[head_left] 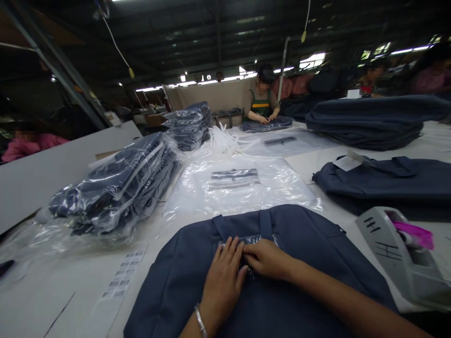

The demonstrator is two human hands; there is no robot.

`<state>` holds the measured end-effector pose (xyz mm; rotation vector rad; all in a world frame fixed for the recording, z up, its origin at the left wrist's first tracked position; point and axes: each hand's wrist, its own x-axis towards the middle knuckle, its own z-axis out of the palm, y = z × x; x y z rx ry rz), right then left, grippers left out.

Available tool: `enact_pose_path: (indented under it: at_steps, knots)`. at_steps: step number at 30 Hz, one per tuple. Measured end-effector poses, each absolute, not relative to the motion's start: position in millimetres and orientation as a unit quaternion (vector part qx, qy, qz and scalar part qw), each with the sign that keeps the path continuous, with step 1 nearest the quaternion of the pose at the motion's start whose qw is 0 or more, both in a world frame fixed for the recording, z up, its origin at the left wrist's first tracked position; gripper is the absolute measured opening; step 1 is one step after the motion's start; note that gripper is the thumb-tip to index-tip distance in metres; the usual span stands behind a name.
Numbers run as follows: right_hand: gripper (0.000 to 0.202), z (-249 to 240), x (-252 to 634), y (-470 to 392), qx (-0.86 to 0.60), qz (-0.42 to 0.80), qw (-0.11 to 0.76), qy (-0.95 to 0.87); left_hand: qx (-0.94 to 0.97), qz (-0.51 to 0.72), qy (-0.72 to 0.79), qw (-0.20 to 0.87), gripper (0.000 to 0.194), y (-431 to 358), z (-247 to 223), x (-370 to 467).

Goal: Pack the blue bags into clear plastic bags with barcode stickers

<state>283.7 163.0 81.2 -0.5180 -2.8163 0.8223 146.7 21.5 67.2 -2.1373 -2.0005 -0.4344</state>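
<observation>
A dark blue fabric bag lies flat in front of me, its two straps running up from the middle. Between the straps is a piece of clear plastic wrap, shiny and crinkled. My left hand, with a bracelet on the wrist, rests flat on the bag with fingers stretched over the plastic's left part. My right hand is closed, its thumb and fingers pinching at the plastic beside my left fingertips. What lies beneath the fingers is partly hidden.
Clear plastic bags lie beyond the bag. Plastic-wrapped bags are piled at left, with a label sheet nearer. At right are a grey tape dispenser and another dark bag. A person works across the table.
</observation>
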Motion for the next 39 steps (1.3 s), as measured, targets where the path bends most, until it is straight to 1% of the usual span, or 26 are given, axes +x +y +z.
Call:
enact_pose_path:
  at_steps: [1, 2, 4, 6, 8, 10, 12, 13, 14, 15, 17, 19, 21, 24, 27, 30, 33, 36, 39]
  knots:
    - [0.022, 96.0, 278.8, 167.0, -0.177, 0.277, 0.069, -0.942, -0.720, -0.140, -0.674, 0.085, 0.057, 27.9, 57.1, 145.4]
    - [0.022, 110.5, 272.1, 170.4, -0.185, 0.281, 0.075, -0.939, -0.719, -0.139, -0.676, 0.081, 0.057, 32.3, 45.9, 144.8]
    - [0.022, 132.6, 253.5, 175.1, -0.206, 0.318, 0.140, -0.915, -0.714, -0.148, -0.680, 0.069, 0.058, 35.2, 25.6, 144.5]
    - [0.021, 136.7, 231.3, 176.8, -0.216, 0.417, 0.225, -0.854, -0.707, -0.174, -0.684, 0.051, 0.057, 32.1, 16.0, 142.0]
    - [0.028, 119.9, 211.0, 176.7, -0.218, 0.544, 0.262, -0.767, -0.701, -0.218, -0.679, 0.002, 0.054, 26.1, 22.0, 133.0]
    - [0.038, 90.4, 197.0, 176.2, -0.229, 0.618, 0.253, -0.708, -0.682, -0.268, -0.672, -0.103, 0.042, 21.6, 43.9, 115.6]
    - [0.040, 62.1, 190.4, 175.5, -0.228, 0.615, 0.241, -0.716, -0.630, -0.308, -0.676, -0.226, 0.029, 25.6, 76.7, 91.0]
    - [0.038, 52.0, 189.4, 175.1, -0.220, 0.595, 0.239, -0.735, -0.585, -0.331, -0.696, -0.254, 0.028, 33.2, 93.5, 76.7]
    - [0.036, 45.4, 189.3, 174.7, -0.212, 0.572, 0.239, -0.755, -0.558, -0.331, -0.719, -0.250, 0.027, 45.5, 108.0, 61.5]
    - [0.033, 42.0, 189.8, 174.3, -0.206, 0.554, 0.240, -0.770, -0.547, -0.328, -0.740, -0.213, 0.025, 62.4, 118.4, 45.9]
    - [0.031, 42.1, 191.4, 173.6, -0.210, 0.541, 0.236, -0.779, -0.564, -0.309, -0.751, -0.150, 0.023, 107.4, 122.8, 15.2]
    - [0.031, 45.7, 192.4, 172.8, -0.221, 0.550, 0.228, -0.772, -0.606, -0.255, -0.742, -0.130, 0.026, 159.1, 106.6, -11.7]
    - [0.031, 48.6, 192.7, 172.2, -0.227, 0.561, 0.224, -0.764, -0.624, -0.223, -0.738, -0.129, 0.027, 207.1, 80.4, -32.4]
    - [0.030, 50.2, 192.8, 172.0, -0.231, 0.570, 0.220, -0.757, -0.644, -0.179, -0.730, -0.141, 0.031, 256.1, 45.8, -51.0]
    - [0.029, 50.6, 193.1, 172.4, -0.231, 0.573, 0.216, -0.756, -0.653, -0.146, -0.725, -0.163, 0.024, 275.0, 29.4, -60.0]
    - [0.028, 49.3, 192.8, 172.2, -0.232, 0.578, 0.221, -0.750, -0.657, -0.130, -0.722, -0.174, 0.019, 280.1, 28.3, -65.7]
    - [0.029, 46.4, 192.0, 171.6, -0.232, 0.590, 0.226, -0.739, -0.661, -0.132, -0.722, -0.158, 0.023, 284.6, 35.3, -68.8]
    - [0.032, 45.2, 191.2, 171.3, -0.228, 0.607, 0.228, -0.727, -0.649, -0.160, -0.736, -0.103, 0.032, 286.1, 46.9, -64.6]
    - [0.033, 46.6, 190.9, 171.3, -0.221, 0.621, 0.228, -0.716, -0.643, -0.193, -0.739, -0.051, 0.035, 274.4, 58.1, -49.1]
